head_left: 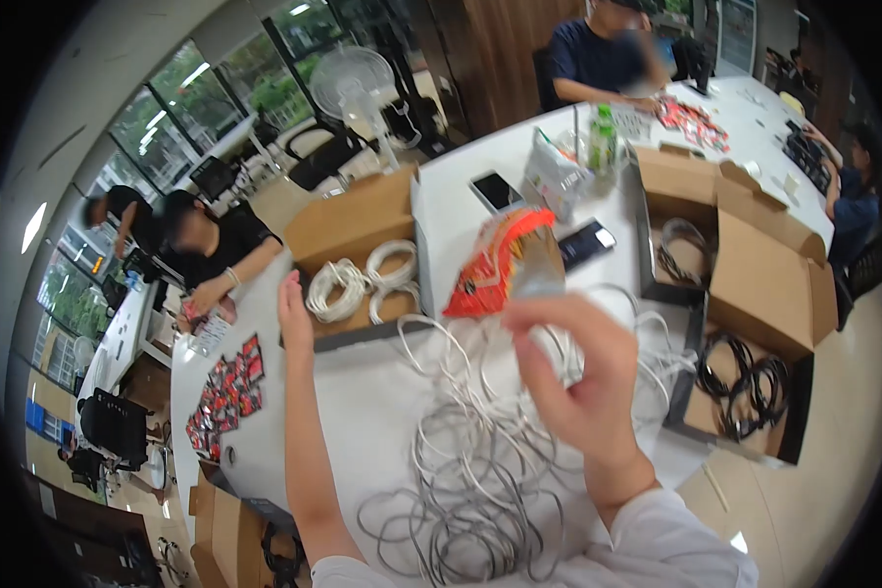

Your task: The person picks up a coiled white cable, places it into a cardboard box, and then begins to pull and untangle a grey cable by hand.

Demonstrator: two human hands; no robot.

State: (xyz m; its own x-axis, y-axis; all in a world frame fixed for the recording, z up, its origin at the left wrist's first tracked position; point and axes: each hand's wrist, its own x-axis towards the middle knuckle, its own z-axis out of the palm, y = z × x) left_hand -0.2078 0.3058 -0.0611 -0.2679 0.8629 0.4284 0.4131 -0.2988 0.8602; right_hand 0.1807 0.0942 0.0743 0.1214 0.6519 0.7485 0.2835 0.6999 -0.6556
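Note:
My left hand [296, 309] is at the left edge of an open cardboard box [353, 211], fingers stretched upward and nothing visible in it. Inside that box lie coiled white cables [338, 291], several of them. Over a loose tangle of white and grey cables [475, 470], my right hand [578, 377] hangs blurred by motion. Its fingers curve loosely, thumb a little apart, and no cable shows between them. A red and orange snack bag [500, 260] stands just behind that hand.
Right of the tangle, two open boxes hold dark cables [745, 387] and a coiled cable [683, 252]. Phones [495, 191], a plastic bag [556, 176] and a green bottle [603, 142] stand behind. Red packets [227, 397] lie left; another box [227, 524] is below. Other people sit around the table.

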